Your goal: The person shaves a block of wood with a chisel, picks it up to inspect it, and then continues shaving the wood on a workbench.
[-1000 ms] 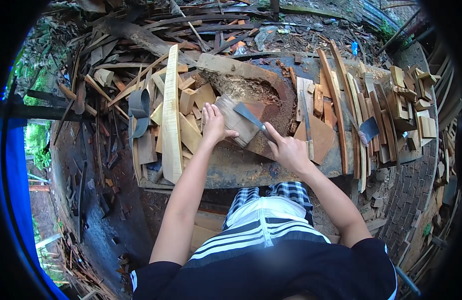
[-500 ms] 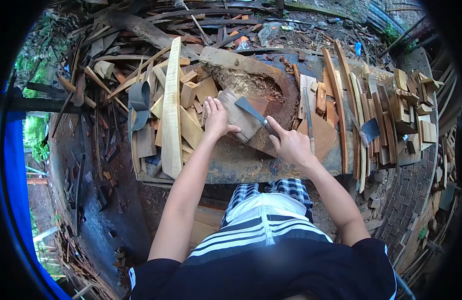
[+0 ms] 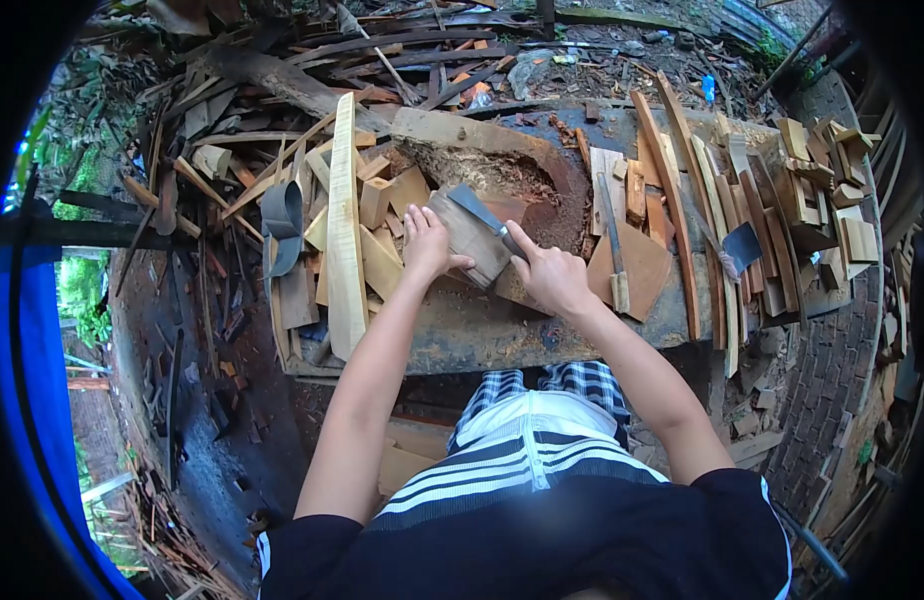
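At 12 o'clock on the surface (image 3: 432,340), the right hand (image 3: 557,278) grips a broad-bladed knife (image 3: 472,207), now shifted nearer the wooden block's (image 3: 466,250) 11 o'clock corner, while the open left hand (image 3: 429,242) braces its 9 o'clock side.

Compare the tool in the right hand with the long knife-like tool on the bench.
The held tool has a shorter blade that widens toward its end; the long knife-like tool a narrow one. The held tool is in the right hand, over a wooden block; the long knife-like tool lies on wood pieces. Both have grey blades.
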Demonstrator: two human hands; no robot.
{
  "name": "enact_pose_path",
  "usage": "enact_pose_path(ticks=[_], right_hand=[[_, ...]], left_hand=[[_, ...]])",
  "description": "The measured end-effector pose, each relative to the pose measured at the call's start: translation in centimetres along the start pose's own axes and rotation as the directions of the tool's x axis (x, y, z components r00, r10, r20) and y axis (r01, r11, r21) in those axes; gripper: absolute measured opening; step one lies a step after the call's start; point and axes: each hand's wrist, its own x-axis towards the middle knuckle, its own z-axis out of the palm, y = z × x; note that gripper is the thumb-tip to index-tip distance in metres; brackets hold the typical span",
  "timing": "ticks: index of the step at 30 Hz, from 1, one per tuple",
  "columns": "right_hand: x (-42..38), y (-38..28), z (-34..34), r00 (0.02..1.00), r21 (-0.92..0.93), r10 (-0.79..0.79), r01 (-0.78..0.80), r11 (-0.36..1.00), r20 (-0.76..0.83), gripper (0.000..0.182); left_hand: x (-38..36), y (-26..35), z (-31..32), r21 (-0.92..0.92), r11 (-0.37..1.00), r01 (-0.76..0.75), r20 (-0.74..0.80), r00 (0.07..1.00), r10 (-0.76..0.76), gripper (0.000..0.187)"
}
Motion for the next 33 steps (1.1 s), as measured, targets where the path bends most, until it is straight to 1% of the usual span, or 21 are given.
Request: enact_pose_path(ticks=[2,3,5,6,7,9,10,11,14,17,19,20,21,22,23,25,27,29,30,33], right_hand=[[-0.9,0.8,-0.3,1.000,0.002,-0.006,0.006,1.000,0.019,0.058],[-1.9,1.1,-0.9,1.000,0.002,-0.006,0.006,1.000,0.024,0.058],[-3.2,1.2,-2.2,0.992,-0.024,0.027,-0.024,0.999,0.125,0.059],[-2.9,1.1,-2.1,0.996,-0.036,0.006,-0.003,0.999,0.094,0.059],[-2.1,0.8,-1.7,0.995,-0.037,0.005,-0.001,0.999,0.100,0.059],[0.4,0.1,-0.2,0.999,-0.063,-0.037,0.036,0.997,-0.017,0.059],[1.1,-0.2,0.2,0.998,-0.050,-0.052,0.050,0.998,-0.032,0.060],[1.0,-0.1,0.4,0.998,-0.049,-0.055,0.053,0.997,-0.037,0.060],[-1.4,0.3,-1.8,0.998,-0.034,-0.036,0.038,0.999,0.048,0.059],[-2.3,0.5,-2.7,0.994,-0.068,-0.024,0.031,0.997,0.105,0.058],[-0.9,0.0,-2.1,0.995,-0.066,-0.021,0.027,0.997,0.096,0.058],[0.1,0.2,-0.9,0.998,-0.074,-0.043,0.046,0.996,0.041,0.059],[0.7,-0.2,-0.6,0.998,-0.080,-0.067,0.065,0.995,-0.018,0.059],[0.4,-0.1,-0.7,0.997,-0.105,-0.078,0.074,0.992,-0.028,0.059],[-0.4,0.2,-1.1,0.997,-0.106,-0.077,0.073,0.992,-0.033,0.059],[-2.3,0.8,-2.2,0.998,-0.088,-0.036,0.040,0.995,0.046,0.058],[-2.6,0.8,-2.2,0.997,-0.092,-0.033,0.039,0.995,0.063,0.058],[-1.4,0.0,-2.1,1.000,-0.122,-0.017,0.018,0.992,0.008,0.058],[-0.7,0.0,-1.6,0.998,-0.123,-0.055,0.050,0.991,-0.042,0.058],[-1.2,0.0,-1.8,0.999,-0.139,-0.046,0.042,0.989,-0.023,0.057]], left_hand=[[-0.5,0.8,0.3,-0.014,0.999,0.036,0.035,0.999,-0.035,0.128],[-0.6,0.8,0.4,-0.017,0.999,0.038,0.039,0.999,-0.037,0.128],[-0.9,0.6,0.6,-0.040,0.999,-0.003,-0.023,1.000,0.002,0.121],[-1.0,0.4,0.8,-0.044,0.999,0.004,-0.015,1.000,-0.005,0.121],[-0.9,0.3,0.8,-0.046,0.999,-0.003,-0.018,1.000,0.002,0.121],[-0.9,0.4,0.9,-0.049,0.999,-0.007,-0.032,0.999,0.005,0.121],[-1.0,0.3,0.9,-0.061,0.998,-0.018,-0.048,0.999,0.015,0.121],[-1.1,0.2,0.9,-0.073,0.997,-0.031,-0.063,0.998,0.026,0.121],[-1.2,-0.5,1.9,-0.114,0.991,-0.063,-0.116,0.992,0.050,0.121],[-1.1,-0.3,1.6,-0.122,0.992,-0.042,-0.082,0.996,0.032,0.121],[-1.1,-0.2,1.3,-0.100,0.995,-0.024,-0.045,0.999,0.020,0.122],[-1.1,-0.1,1.0,-0.072,0.997,-0.008,-0.015,1.000,0.007,0.123],[-1.2,-0.2,1.0,-0.067,0.998,-0.007,-0.022,1.000,0.006,0.123],[-1.6,-0.2,1.0,-0.074,0.997,-0.014,-0.054,0.998,0.010,0.122],[-1.7,-0.2,1.1,-0.085,0.996,-0.022,-0.084,0.996,0.015,0.121],[-1.5,-0.3,1.2,-0.083,0.996,-0.025,-0.078,0.997,0.019,0.122],[-1.6,-0.5,1.4,-0.083,0.996,-0.017,-0.065,0.998,0.011,0.123],[-1.5,-0.3,1.2,-0.062,0.998,-0.006,-0.064,0.998,0.002,0.122],[-1.6,-0.2,1.2,-0.062,0.998,-0.007,-0.067,0.998,0.003,0.122],[-1.5,-0.2,0.7,-0.071,0.997,-0.003,-0.056,0.998,-0.001,0.122]])
